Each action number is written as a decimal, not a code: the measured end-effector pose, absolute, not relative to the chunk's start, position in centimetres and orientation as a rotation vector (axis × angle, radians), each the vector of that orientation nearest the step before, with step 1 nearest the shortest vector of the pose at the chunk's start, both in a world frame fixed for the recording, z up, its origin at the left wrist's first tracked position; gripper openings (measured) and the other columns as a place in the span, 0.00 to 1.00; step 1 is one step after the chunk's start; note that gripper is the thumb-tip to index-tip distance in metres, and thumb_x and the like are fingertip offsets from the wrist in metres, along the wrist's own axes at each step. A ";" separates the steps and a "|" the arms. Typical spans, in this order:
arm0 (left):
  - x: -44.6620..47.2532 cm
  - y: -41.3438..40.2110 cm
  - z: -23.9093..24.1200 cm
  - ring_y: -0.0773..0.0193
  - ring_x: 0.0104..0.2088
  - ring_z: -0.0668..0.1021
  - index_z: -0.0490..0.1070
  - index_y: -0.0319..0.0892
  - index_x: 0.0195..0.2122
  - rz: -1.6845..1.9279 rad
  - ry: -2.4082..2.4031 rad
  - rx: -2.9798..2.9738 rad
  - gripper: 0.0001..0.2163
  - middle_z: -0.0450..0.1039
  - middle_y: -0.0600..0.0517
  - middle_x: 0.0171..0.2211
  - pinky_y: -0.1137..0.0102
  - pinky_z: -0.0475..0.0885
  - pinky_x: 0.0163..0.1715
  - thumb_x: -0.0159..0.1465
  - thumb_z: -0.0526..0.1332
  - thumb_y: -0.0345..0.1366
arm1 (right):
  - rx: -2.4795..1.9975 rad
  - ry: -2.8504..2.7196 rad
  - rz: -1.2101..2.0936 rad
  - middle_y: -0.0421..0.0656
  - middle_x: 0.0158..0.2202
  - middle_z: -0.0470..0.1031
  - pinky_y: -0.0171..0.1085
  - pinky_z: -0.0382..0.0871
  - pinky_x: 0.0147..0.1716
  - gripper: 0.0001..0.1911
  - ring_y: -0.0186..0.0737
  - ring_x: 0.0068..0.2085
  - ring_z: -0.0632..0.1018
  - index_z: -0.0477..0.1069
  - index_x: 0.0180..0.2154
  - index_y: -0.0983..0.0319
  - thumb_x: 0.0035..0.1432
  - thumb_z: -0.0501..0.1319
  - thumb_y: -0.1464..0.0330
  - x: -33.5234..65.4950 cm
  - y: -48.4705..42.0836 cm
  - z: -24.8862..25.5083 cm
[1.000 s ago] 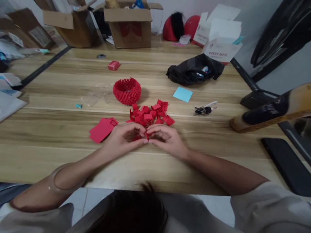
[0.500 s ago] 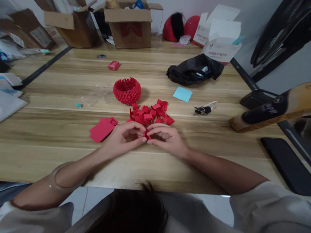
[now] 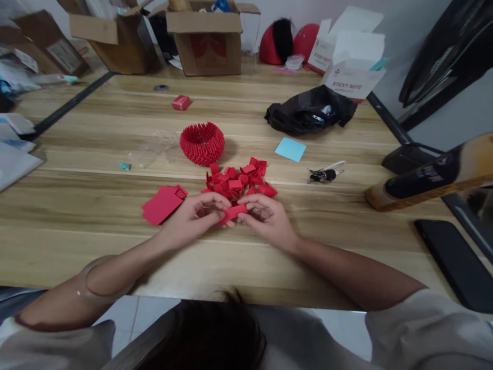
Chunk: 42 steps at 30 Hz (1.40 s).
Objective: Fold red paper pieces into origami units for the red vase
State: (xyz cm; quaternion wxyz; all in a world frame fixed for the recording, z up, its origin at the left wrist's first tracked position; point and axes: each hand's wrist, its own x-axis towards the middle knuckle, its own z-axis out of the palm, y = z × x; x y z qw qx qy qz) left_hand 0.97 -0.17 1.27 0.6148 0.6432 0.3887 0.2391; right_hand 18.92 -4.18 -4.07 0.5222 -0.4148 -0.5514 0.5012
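Between my two hands is a narrow red paper strip [image 3: 234,211]. My left hand [image 3: 196,216] pinches its left end with thumb and fingers, and my right hand [image 3: 269,218] grips the right end. Just beyond my fingertips lies a loose heap of folded red paper pieces [image 3: 235,180]. Left of my left hand is a stack of flat red paper [image 3: 160,205], with smaller strips at its upper right corner. Farther back stands a round red bowl of interlocked folded paper [image 3: 202,145], its rim spiky.
A blue paper square [image 3: 290,149], keys [image 3: 323,176] and a black bag [image 3: 308,110] lie to the right. A tilted bottle-like container [image 3: 419,177] and a phone [image 3: 454,262] are at far right. Cardboard boxes [image 3: 208,46] line the back; a small red packet [image 3: 181,103] lies before them.
The red paper between my fingers, earlier a small bent piece, now shows as a longer flat strip. My right hand has turned slightly and its fingertips have moved a little right.
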 end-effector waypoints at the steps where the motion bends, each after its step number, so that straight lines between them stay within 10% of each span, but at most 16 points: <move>1: 1.0 -0.2 1.3 0.63 0.29 0.80 0.70 0.38 0.33 0.548 0.905 1.475 0.05 0.77 0.49 0.28 0.71 0.75 0.32 0.57 0.63 0.33 | -0.995 -1.331 1.199 0.42 0.32 0.77 0.33 0.73 0.32 0.10 0.34 0.31 0.78 0.69 0.39 0.62 0.51 0.63 0.71 18.9 -4.2 -4.0; 18: 1.0 -0.2 1.2 0.65 0.25 0.80 0.73 0.37 0.29 0.533 0.925 1.410 0.05 0.79 0.49 0.23 0.74 0.74 0.28 0.56 0.64 0.33 | -0.932 -1.749 0.505 0.41 0.30 0.80 0.34 0.76 0.31 0.08 0.35 0.30 0.80 0.76 0.34 0.58 0.57 0.59 0.73 19.3 -4.8 -3.6; 42: 0.9 -0.2 1.2 0.66 0.24 0.79 0.75 0.36 0.28 0.560 0.971 1.419 0.05 0.78 0.49 0.22 0.73 0.73 0.26 0.54 0.66 0.33 | -0.826 -1.901 0.530 0.45 0.37 0.78 0.35 0.75 0.36 0.16 0.35 0.36 0.78 0.76 0.36 0.60 0.50 0.55 0.79 19.5 -4.8 -3.3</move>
